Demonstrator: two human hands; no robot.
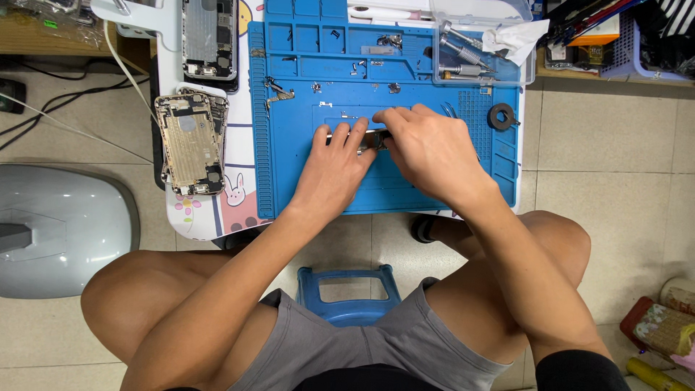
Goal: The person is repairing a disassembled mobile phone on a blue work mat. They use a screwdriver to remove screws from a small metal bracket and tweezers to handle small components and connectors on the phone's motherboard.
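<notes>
Grey and smooth, a rounded plastic shell (61,228) sits on the floor at the far left. Next to it stands the small white desk (168,65). Near the desk's left edge lies a gold phone frame (192,143), opened up with its insides showing. A second opened phone frame (210,40), silvery, lies above it near the far edge.

A big blue work mat (289,181) covers most of the desk. Tiny screws and metal bits lie in its little trays along the far edge.

In the middle of the mat, the left hand (334,172) presses its fingers down flat on a small metal phone part (365,139). The right hand (428,148) is just beside it, with its fingers curled together on the same part. The part is mostly hidden under the fingers, so its shape is hard to tell.

A black ring (500,116) lies near the mat's right edge. A clear box (525,69) with silver tools and a white tissue sits at the far right corner. Below, a blue stool (347,295) shows between the person's knees.
</notes>
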